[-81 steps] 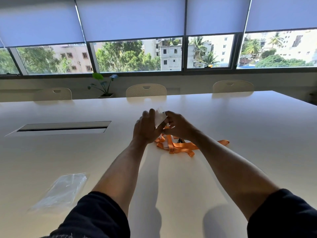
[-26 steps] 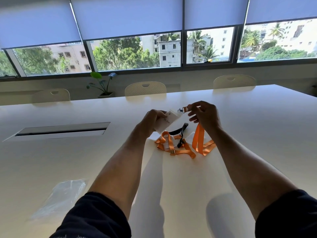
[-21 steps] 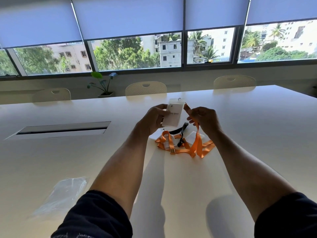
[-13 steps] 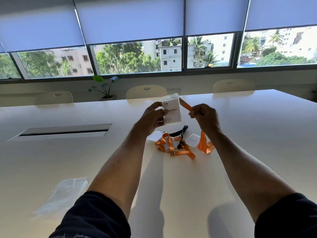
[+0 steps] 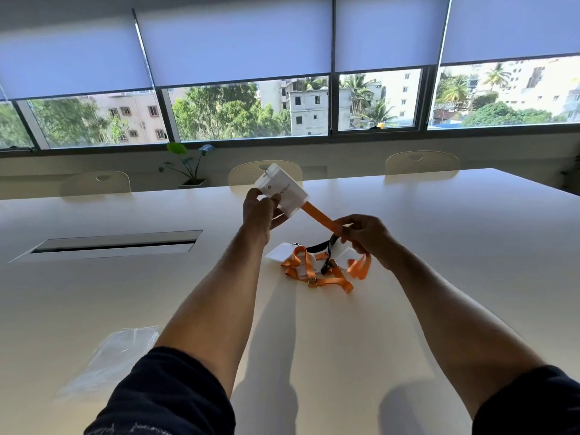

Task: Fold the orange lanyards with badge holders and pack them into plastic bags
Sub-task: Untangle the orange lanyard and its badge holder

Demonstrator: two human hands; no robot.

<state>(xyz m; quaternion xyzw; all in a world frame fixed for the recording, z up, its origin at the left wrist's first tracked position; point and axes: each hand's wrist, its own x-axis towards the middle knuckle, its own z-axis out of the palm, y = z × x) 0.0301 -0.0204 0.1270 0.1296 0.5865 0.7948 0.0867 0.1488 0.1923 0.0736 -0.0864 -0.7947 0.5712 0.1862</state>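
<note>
Nearest are two dark sleeves, pushed up the forearms, which reach out over a wide white table [image 5: 470, 246]. On the near left of the table lies a flat stack of clear plastic bags [image 5: 110, 359]. Further out, between the forearms, a loose heap of orange fabric lanyards with white badge holders [image 5: 314, 268] rests on the table, with a black strap [image 5: 326, 248] lying across it and a small white card on each side.

Just beyond the heap, the right hand [image 5: 365, 237] pinches an orange ribbon lanyard [image 5: 320, 216] between thumb and curled fingers; the ribbon's free end hangs down beside the heap. From that pinch the ribbon runs taut up and to the left, to a white rectangular badge holder [image 5: 281, 193] held tilted above the table. The left hand [image 5: 260, 211] grips this holder, thumb and fingers curled on its lower left edge.

On the far left of the table sits a long grey cable hatch [image 5: 116, 244]. Behind the table stand three pale chairs [image 5: 265, 175] and a small green potted plant [image 5: 188, 164], under windows with blue-grey roller blinds [image 5: 235, 42] half lowered.
</note>
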